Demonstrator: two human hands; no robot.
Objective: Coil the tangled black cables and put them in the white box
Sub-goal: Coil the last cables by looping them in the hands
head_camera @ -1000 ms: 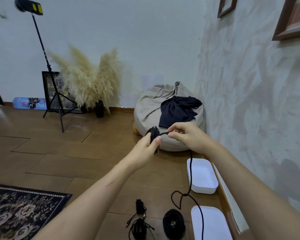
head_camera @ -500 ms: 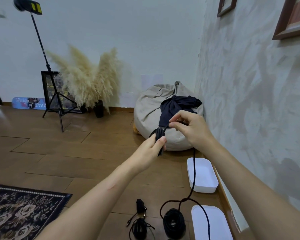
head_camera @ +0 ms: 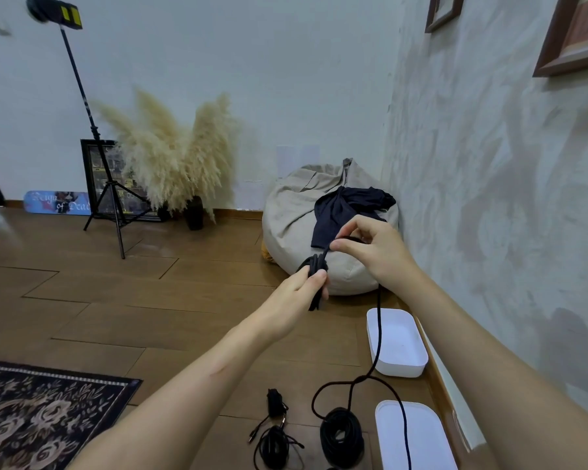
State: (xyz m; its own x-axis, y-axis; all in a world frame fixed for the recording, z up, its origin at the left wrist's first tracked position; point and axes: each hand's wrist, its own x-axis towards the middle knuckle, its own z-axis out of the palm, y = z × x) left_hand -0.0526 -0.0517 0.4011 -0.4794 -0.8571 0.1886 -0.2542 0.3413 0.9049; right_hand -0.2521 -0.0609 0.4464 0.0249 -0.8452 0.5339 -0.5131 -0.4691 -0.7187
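Right hand point(head_camera: 375, 247) lifts its pinch of black cable point(head_camera: 378, 334) up over the bundle point(head_camera: 316, 266) clamped in the left hand point(head_camera: 299, 293): another wrap going on.

Slack on the floor has shifted into a fresh loop; more remains to coil. White box point(head_camera: 399, 366) sits empty by the wall. Cable's far end runs out of frame.

1 head view (wide-angle), forward and down

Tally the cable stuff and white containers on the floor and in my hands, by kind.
Cable in hands: 1
Thick coil on floor: 1
Thin cable bundle on floor: 1
White box: 1
White lid: 1
Total: 5
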